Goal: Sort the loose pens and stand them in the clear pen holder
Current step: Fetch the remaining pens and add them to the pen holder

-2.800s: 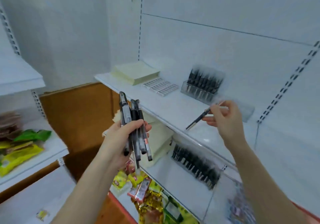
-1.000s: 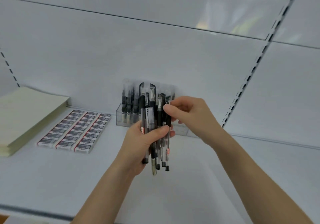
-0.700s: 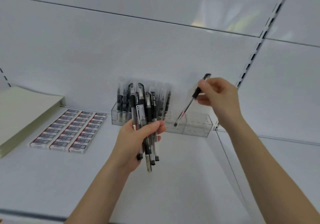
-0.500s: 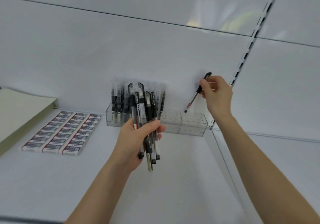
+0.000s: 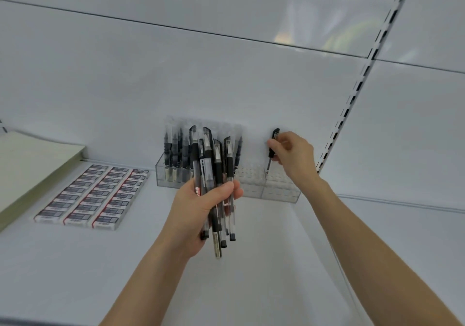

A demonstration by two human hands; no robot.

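Observation:
My left hand (image 5: 198, 212) grips a bundle of several black pens (image 5: 214, 174), held upright in front of the clear pen holder (image 5: 281, 192). The holder stands against the back wall of the white shelf. Its left section holds several standing pens (image 5: 173, 149); its middle and right sections show bare holes. My right hand (image 5: 293, 157) pinches a single black pen (image 5: 271, 149), nearly upright, with its tip down at the holder's right section.
Rows of boxed erasers (image 5: 93, 197) lie on the white shelf (image 5: 75, 262) to the left of the holder. A pale green paper pad (image 5: 27, 164) sits at the far left. A slotted upright rail (image 5: 352, 99) runs up the back wall at right.
My right hand pulled one pen from the bundle, carried it right, and has tipped it from slanted to nearly upright while lowering its tip to the holder's right section. The left hand stayed put.

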